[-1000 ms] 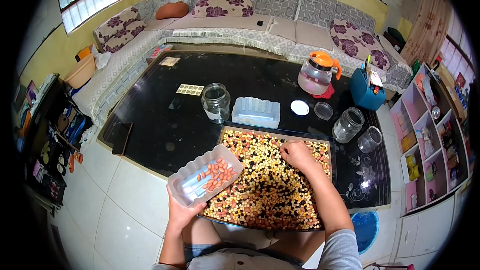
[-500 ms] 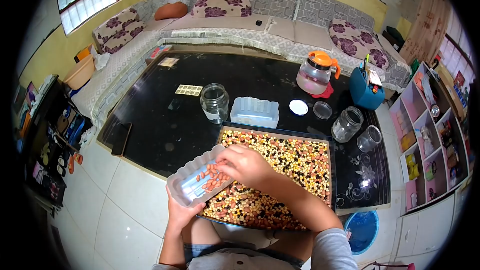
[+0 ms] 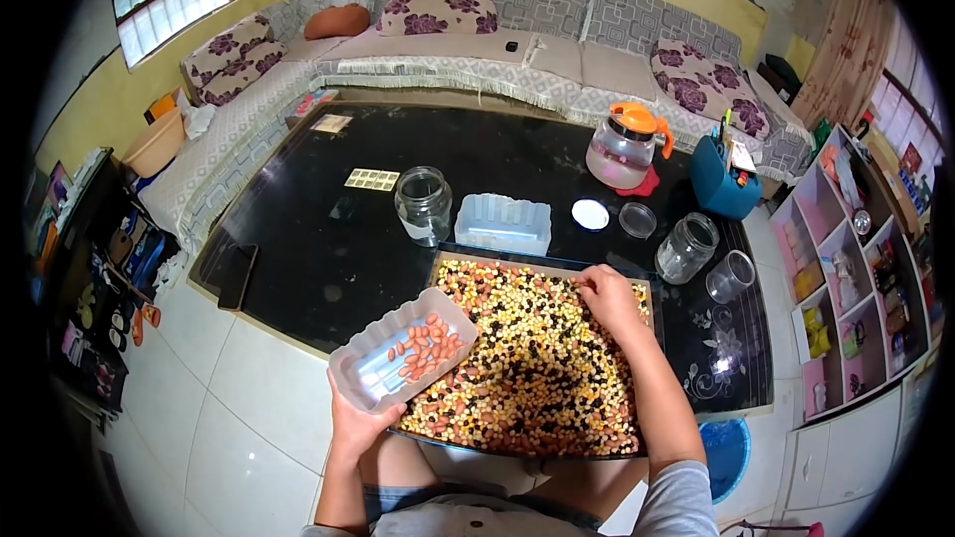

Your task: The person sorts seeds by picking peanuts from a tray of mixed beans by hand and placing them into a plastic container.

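My left hand (image 3: 360, 422) grips the lower edge of a translucent plastic container (image 3: 370, 368), tilted beside the tray's left side. Several peanuts (image 3: 430, 346) lie in it, toward its right end. A shallow tray (image 3: 545, 265) holds a mix of yellow kernels, black beans and peanuts. Over the tray's upper right part is my right hand (image 3: 607, 300), fingers bent together at the surface of the mix; anything between the fingertips is hidden.
Behind the tray stand a second plastic container (image 3: 503, 223) and a glass jar (image 3: 423, 207). To the right are another jar (image 3: 686, 249), a clear cup (image 3: 730, 276), a white lid (image 3: 590, 215) and an orange-topped pitcher (image 3: 624, 147). A phone (image 3: 238, 276) lies left.
My right hand went from the tray to the plastic container, then back to the tray's upper right. The left hand still holds the container in nearly the same place.
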